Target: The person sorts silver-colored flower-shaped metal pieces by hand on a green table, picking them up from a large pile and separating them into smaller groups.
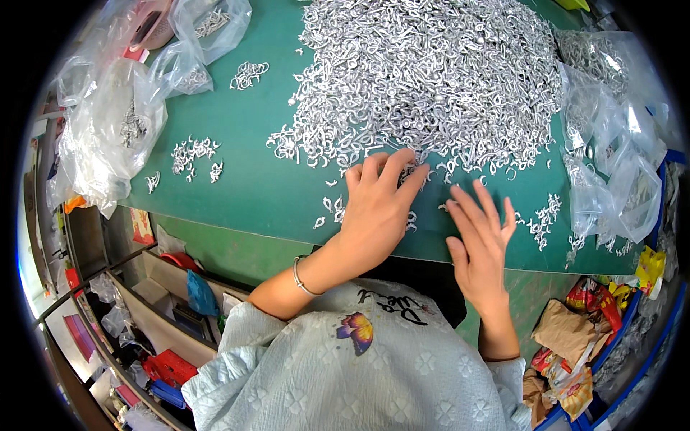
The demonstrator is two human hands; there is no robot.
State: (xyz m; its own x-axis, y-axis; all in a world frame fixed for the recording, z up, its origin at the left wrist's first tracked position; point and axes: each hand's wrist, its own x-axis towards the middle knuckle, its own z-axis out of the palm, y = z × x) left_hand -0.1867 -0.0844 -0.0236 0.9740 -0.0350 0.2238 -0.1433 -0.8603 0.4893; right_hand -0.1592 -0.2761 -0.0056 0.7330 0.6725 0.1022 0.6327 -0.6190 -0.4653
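Observation:
A large heap of small silvery metal pieces (pixel 431 79), many shaped like hooks or loops, covers the far middle of the green table (pixel 251 194). At the heap's near edge, my left hand (pixel 377 201) reaches down with bent, parted fingers, its fingertips among the pieces. What lies under its palm is hidden. To its right, my right hand (pixel 480 241) is open above the table's near edge, fingers spread, and I see nothing in it. A few loose pieces (pixel 334 207) lie left of my left hand. Beyond my right hand sits a small cluster of pieces (pixel 544 221).
Clear plastic bags with metal pieces stand at the left (pixel 115 136) and right (pixel 611 165) of the table. Small piles (pixel 192 154) lie on the left side. Drawers with assorted items (pixel 169 302) are below left; crumpled packaging (pixel 571 330) is below right.

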